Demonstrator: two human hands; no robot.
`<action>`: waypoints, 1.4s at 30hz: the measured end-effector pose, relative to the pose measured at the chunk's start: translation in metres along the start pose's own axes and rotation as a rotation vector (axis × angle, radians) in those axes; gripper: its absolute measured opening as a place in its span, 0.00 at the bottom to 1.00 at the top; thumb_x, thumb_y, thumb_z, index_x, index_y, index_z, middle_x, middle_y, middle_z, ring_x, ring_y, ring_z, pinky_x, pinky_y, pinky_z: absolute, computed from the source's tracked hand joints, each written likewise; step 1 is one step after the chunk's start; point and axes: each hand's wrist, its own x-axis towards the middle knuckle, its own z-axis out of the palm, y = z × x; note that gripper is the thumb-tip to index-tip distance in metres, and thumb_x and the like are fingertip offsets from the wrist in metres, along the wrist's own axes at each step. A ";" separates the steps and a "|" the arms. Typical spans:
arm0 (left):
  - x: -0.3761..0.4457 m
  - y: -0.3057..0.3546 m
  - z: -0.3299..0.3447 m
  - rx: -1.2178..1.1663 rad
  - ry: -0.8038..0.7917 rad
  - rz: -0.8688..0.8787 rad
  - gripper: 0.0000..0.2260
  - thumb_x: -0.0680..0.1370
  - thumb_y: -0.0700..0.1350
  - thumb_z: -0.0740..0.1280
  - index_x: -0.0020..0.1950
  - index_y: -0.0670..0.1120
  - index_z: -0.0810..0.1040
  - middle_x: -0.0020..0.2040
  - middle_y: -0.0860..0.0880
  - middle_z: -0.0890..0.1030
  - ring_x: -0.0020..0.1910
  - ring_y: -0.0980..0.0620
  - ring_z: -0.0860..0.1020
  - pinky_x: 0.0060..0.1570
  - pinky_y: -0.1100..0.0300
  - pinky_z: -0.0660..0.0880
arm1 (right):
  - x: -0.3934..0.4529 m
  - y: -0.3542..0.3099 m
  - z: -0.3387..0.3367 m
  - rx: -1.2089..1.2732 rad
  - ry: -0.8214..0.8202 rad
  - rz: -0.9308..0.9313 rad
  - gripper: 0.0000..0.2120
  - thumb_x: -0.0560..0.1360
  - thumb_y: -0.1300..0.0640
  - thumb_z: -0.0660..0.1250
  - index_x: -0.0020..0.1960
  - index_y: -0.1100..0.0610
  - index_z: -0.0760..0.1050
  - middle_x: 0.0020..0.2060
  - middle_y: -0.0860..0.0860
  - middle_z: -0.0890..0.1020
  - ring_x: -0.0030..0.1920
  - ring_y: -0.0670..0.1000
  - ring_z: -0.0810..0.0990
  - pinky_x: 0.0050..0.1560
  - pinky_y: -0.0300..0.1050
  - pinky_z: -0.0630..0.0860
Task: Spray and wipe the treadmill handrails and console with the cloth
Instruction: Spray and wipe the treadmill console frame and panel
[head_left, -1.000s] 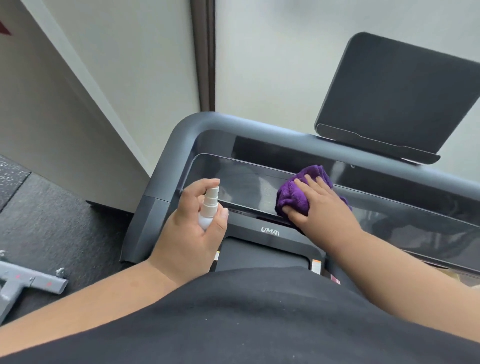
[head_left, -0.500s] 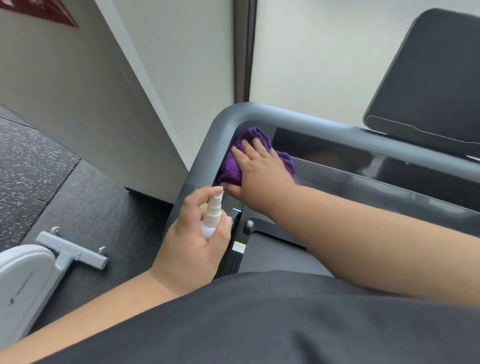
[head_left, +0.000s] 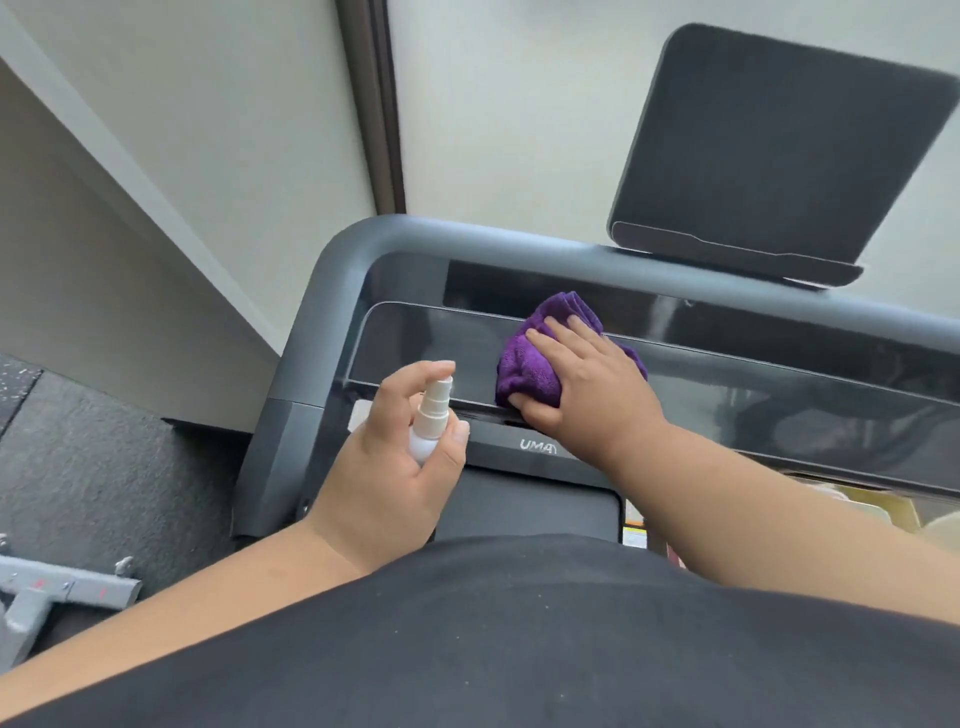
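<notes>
1. I see the right hand (head_left: 582, 384) lying on the purple cloth (head_left: 530, 364), fingers (head_left: 558, 335) straight and close together over the top, thumb tucked under the near edge, so the cloth is pinched between thumb and palm.
2. The cloth sits on the glossy dark console (head_left: 415, 343) of the treadmill, left of its middle, reaching up to the panel's far edge (some folds stick out past the fingertips).
3. The left hand (head_left: 395, 467) grips a small white spray bottle (head_left: 431, 421), fingers curled round its body, index finger bent over the nozzle top, which is upright and just beside the cloth.
4. The grey handrail (head_left: 332, 291) curves round the console's left corner; neither hand touches it.
5. A dark tablet holder (head_left: 769, 156) stands on the rail's far side.
6. On the floor at lower left I see a grey metal bracket (head_left: 57, 592).
</notes>
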 end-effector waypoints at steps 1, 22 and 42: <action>0.004 0.001 0.005 -0.002 -0.028 0.011 0.19 0.77 0.55 0.61 0.66 0.64 0.60 0.40 0.51 0.77 0.38 0.45 0.79 0.41 0.49 0.76 | -0.006 0.011 -0.002 0.000 0.004 0.034 0.38 0.71 0.29 0.60 0.76 0.48 0.65 0.76 0.50 0.65 0.78 0.53 0.59 0.77 0.53 0.58; 0.029 0.049 0.109 0.005 -0.268 0.134 0.21 0.76 0.55 0.61 0.65 0.71 0.59 0.43 0.53 0.78 0.40 0.47 0.79 0.44 0.49 0.76 | -0.048 0.089 -0.012 0.049 0.044 0.180 0.38 0.73 0.30 0.59 0.78 0.43 0.55 0.78 0.51 0.61 0.79 0.57 0.55 0.77 0.58 0.54; 0.039 0.144 0.276 0.009 -0.452 0.153 0.21 0.77 0.51 0.62 0.64 0.70 0.60 0.39 0.53 0.76 0.30 0.50 0.73 0.35 0.53 0.74 | -0.149 0.309 -0.032 0.119 0.244 0.267 0.34 0.69 0.32 0.59 0.70 0.50 0.74 0.70 0.51 0.74 0.74 0.54 0.68 0.73 0.53 0.64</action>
